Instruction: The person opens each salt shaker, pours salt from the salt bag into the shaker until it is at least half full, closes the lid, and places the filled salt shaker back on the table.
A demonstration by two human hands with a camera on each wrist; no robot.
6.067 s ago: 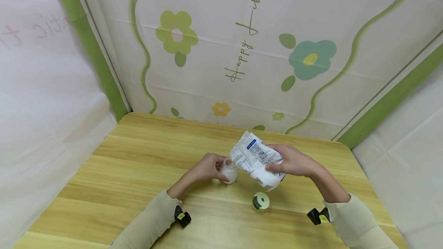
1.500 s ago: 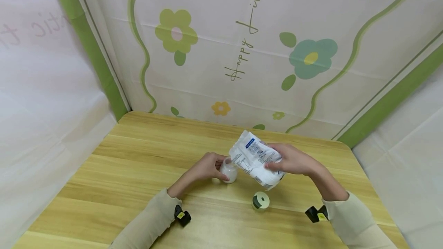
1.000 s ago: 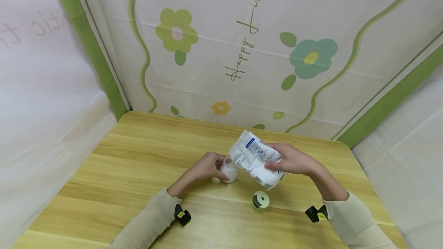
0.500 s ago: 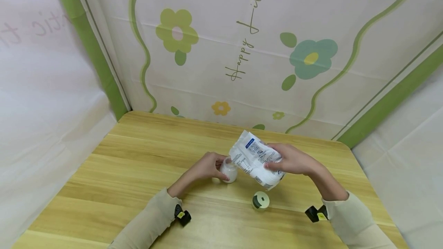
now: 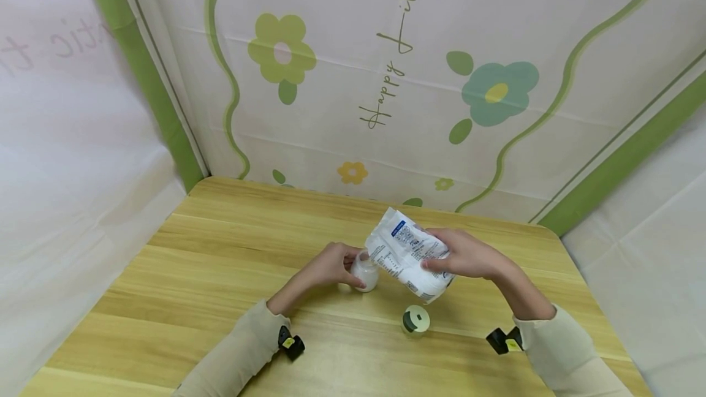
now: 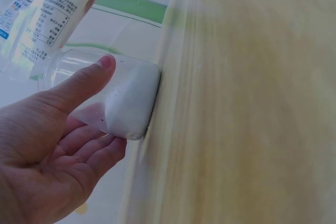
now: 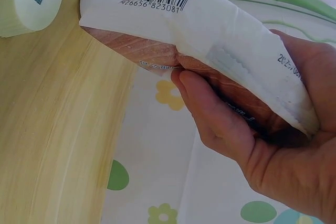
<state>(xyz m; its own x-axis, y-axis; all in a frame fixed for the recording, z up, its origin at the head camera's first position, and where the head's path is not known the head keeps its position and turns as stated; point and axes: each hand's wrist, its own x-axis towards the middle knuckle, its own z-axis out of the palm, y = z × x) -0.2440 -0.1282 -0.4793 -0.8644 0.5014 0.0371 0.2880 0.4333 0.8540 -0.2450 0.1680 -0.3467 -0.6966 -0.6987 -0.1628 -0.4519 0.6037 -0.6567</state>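
Observation:
My left hand (image 5: 331, 265) grips a small clear jar (image 5: 365, 276) standing on the table, thumb on the near side and fingers round the far side. In the left wrist view, white contents (image 6: 134, 95) lie in the jar's lower part. My right hand (image 5: 463, 254) holds a white printed bag (image 5: 408, 256), tilted down to the left, with its end at the jar's mouth. That end hides part of the opening, and whether anything is flowing I cannot tell. A barcode and brown pictured side of the bag (image 7: 226, 30) show in the right wrist view.
A pale green round lid (image 5: 415, 320) with a dark patch lies on the wooden table (image 5: 220, 250), in front of the bag. White curtains (image 5: 331, 109) with printed flowers and green borders stand behind the table and at both sides.
Compared with about six seconds ago, the bag and right hand sit very slightly further left. Over the last second and a half nothing has visibly moved.

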